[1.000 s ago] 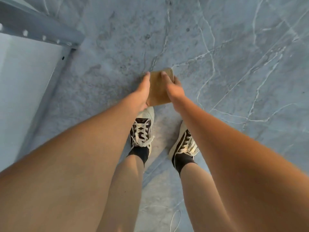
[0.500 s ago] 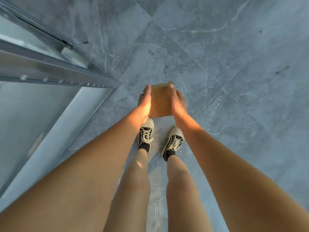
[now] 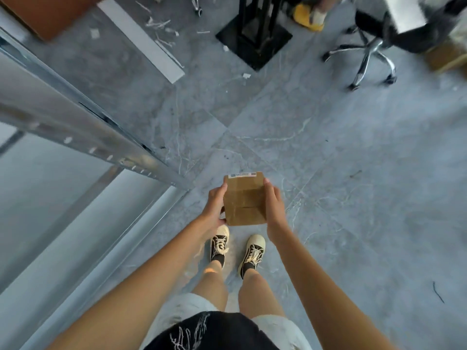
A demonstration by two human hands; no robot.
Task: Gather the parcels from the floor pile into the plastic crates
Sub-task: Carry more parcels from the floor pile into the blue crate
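Now I see both hands, left hand (image 3: 213, 207) and right hand (image 3: 274, 210), clamped on one cardboard parcel (image 3: 243, 199); no crate shows.

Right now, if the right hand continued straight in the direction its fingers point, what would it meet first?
The right hand holds the cardboard parcel and its fingers point away from the person over bare grey floor. The way looks free; the black stand base lies farther along, though depth is unclear.
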